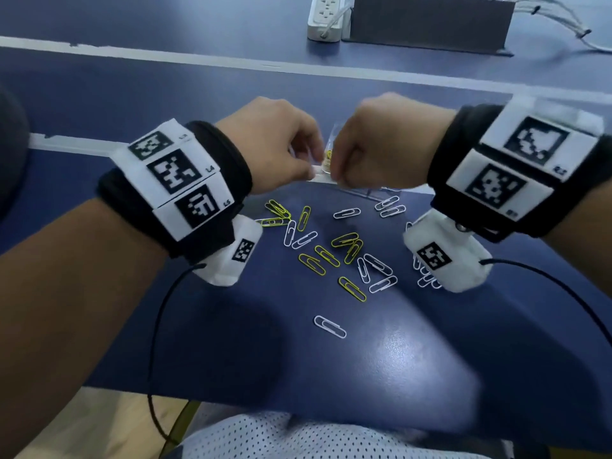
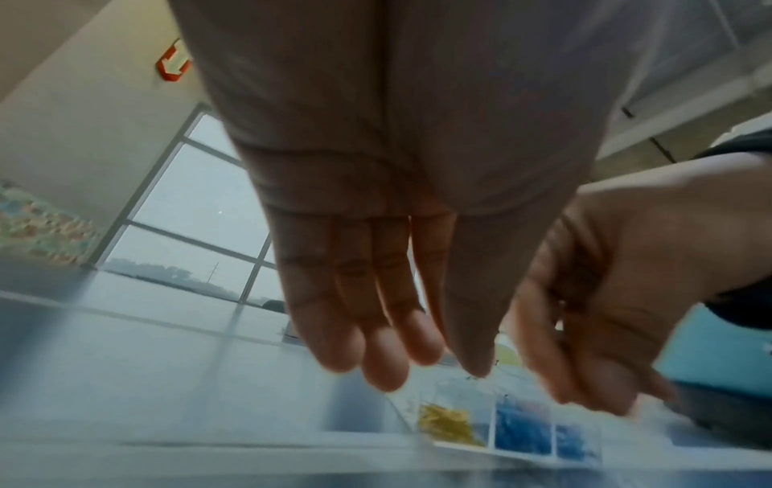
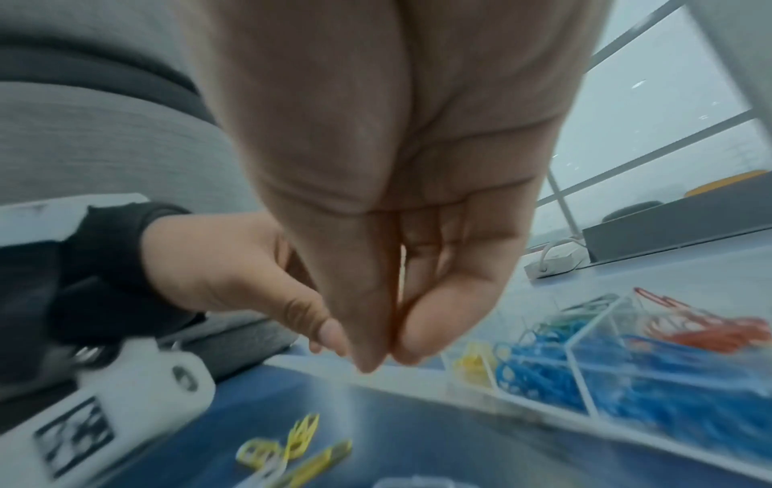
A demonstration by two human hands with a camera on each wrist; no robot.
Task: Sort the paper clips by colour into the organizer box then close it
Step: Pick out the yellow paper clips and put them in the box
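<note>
The clear organizer box (image 1: 334, 132) lies behind both hands, mostly hidden in the head view. Its compartments hold yellow clips (image 3: 472, 360), blue clips (image 3: 543, 376), green clips (image 3: 576, 317) and red clips (image 3: 710, 333). My left hand (image 1: 311, 165) hovers at the box's left end, fingers (image 2: 384, 360) relaxed and holding nothing. My right hand (image 1: 334, 177) is beside it over the yellow compartment (image 2: 447, 422), thumb and forefinger tips (image 3: 376, 360) pressed together with no clip showing between them. Loose yellow clips (image 1: 344, 240) and white clips (image 1: 329, 326) are scattered on the blue table nearer me.
A white power strip (image 1: 326, 14) and a dark box (image 1: 430, 21) stand at the far edge, behind a white tape line (image 1: 198, 59). The table's front edge (image 1: 231, 395) is close to my lap. Black cables trail from both wrist cameras.
</note>
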